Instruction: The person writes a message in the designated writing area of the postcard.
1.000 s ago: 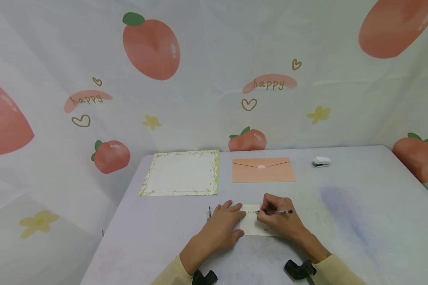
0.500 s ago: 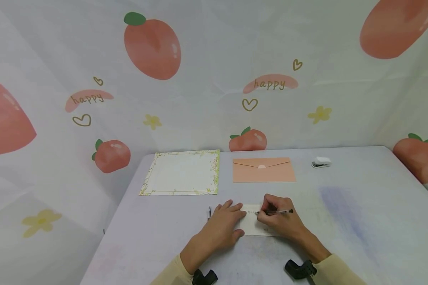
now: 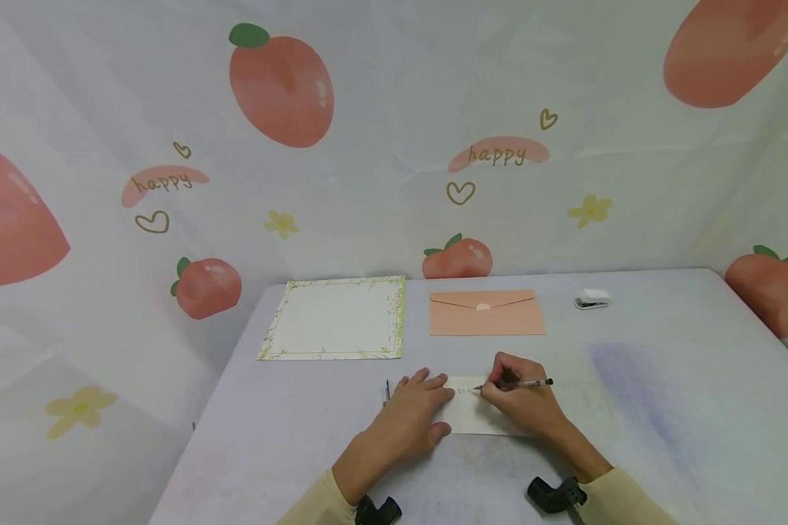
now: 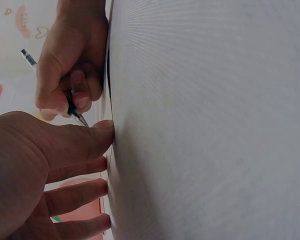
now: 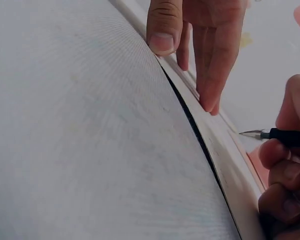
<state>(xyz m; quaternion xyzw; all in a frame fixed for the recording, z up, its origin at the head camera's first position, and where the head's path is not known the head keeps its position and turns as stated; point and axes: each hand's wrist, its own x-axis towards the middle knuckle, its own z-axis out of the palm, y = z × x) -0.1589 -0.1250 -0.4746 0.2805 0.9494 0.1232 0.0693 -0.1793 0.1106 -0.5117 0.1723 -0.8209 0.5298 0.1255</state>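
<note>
A small cream sheet of paper point(image 3: 468, 417) lies on the table with a short row of handwriting near its top edge. My right hand point(image 3: 524, 397) pinches a pen point(image 3: 532, 383) with a dark grip, its tip at the end of the written row. In the right wrist view the bare metal tip of the pen point(image 5: 255, 133) shows close to the paper point(image 5: 217, 145). My left hand point(image 3: 410, 415) rests on the paper's left edge, fingers spread and fairly straight; the left wrist view shows its thumb point(image 4: 85, 142) pressing at the near edge.
Behind the hands lie a white sheet with a floral border point(image 3: 335, 321) and a peach envelope point(image 3: 487, 315). A small white stapler point(image 3: 592, 299) stands at the back right. Partly hidden beside my left hand is a thin dark pen-like item point(image 3: 387, 392). A peach-print cloth point(image 3: 381, 146) hangs behind the table.
My right hand with the pen has shifted slightly right and up along the written row, uncovering more of the writing. The left hand keeps its place on the paper.
</note>
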